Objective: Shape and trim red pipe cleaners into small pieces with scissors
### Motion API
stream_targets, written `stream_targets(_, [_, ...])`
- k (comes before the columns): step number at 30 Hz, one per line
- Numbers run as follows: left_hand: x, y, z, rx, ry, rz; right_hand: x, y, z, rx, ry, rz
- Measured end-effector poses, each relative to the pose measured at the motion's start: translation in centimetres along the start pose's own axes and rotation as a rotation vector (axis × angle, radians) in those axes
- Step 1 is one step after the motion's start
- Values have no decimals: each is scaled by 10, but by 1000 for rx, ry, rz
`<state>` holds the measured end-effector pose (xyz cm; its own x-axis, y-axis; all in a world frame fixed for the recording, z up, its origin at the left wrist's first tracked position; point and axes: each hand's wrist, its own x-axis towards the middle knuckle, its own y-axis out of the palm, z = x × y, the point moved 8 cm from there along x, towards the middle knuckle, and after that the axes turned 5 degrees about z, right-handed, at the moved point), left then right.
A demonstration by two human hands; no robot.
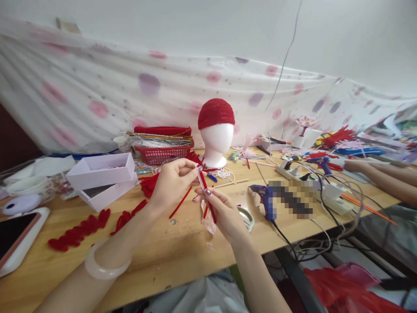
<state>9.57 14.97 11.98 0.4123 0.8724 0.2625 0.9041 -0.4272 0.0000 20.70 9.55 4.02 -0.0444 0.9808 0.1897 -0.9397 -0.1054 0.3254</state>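
Forearms [76,284]; left hand [171,182], right hand [226,212] pinch pink-marked strip [201,178].

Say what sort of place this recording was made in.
Probably a small craft workshop: a blue glue gun lies on the wooden table, a white mannequin head wears a red covering, and a red basket holds bundled supplies.

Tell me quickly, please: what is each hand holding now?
Left hand: closed, pinching the clear strip.
Right hand: closed, holding the red stick and strip.
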Motion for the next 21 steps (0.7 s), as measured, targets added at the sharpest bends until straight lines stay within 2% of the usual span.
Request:
stream_targets(5, [-1, 0, -1, -54, -35, 7, -1, 1, -2, 13, 42, 6])
stream_targets(12, [-2, -1, 7, -135, -80, 13, 0, 0, 1, -41, 21, 6])
stream_targets(21, [-3, -1, 10, -135, -93, 25, -2, -5, -10, -19, 43, -6])
